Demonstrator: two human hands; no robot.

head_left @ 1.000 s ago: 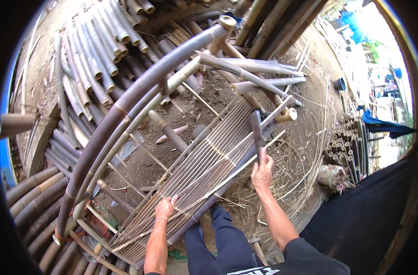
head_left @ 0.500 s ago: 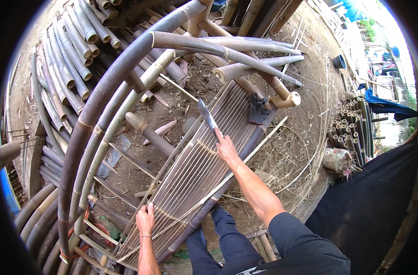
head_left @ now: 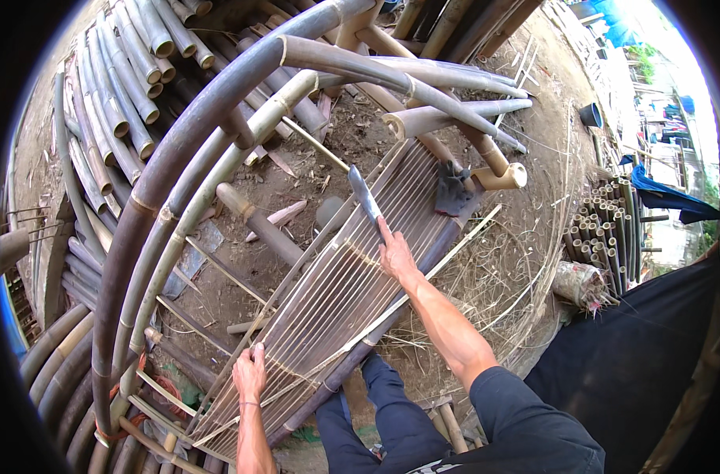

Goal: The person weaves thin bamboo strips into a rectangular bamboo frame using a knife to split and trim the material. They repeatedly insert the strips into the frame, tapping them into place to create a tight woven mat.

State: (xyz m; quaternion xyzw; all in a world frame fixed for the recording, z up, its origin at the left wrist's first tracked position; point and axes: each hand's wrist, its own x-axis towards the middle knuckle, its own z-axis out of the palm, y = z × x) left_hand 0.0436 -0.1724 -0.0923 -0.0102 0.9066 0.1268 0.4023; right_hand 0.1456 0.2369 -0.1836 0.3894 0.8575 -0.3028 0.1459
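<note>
My right hand (head_left: 396,257) is closed on the handle of a knife with a long, broad blade (head_left: 364,194). The blade points away from me, above the far edge of a panel of thin bamboo slats (head_left: 328,292). At the panel's lower left, my left hand (head_left: 250,375) has its fingers bent over a bamboo strip along the edge; the fingertips are partly hidden. The slats lie side by side, tied across with thin cord, inside a bamboo frame with a dark near rail (head_left: 345,370). A dark glove (head_left: 452,189) lies at the panel's far right end.
Large curved bamboo poles (head_left: 150,186) arch over the left side of the frame. Stacked bamboo poles (head_left: 115,87) fill the upper left. Shavings (head_left: 486,292) litter the ground at right, near a bundle of short bamboo pieces (head_left: 601,233) and a black sheet (head_left: 612,347).
The view has shifted slightly. My right hand and the knife are a little lower over the slats; my left hand stays at the panel's edge.
</note>
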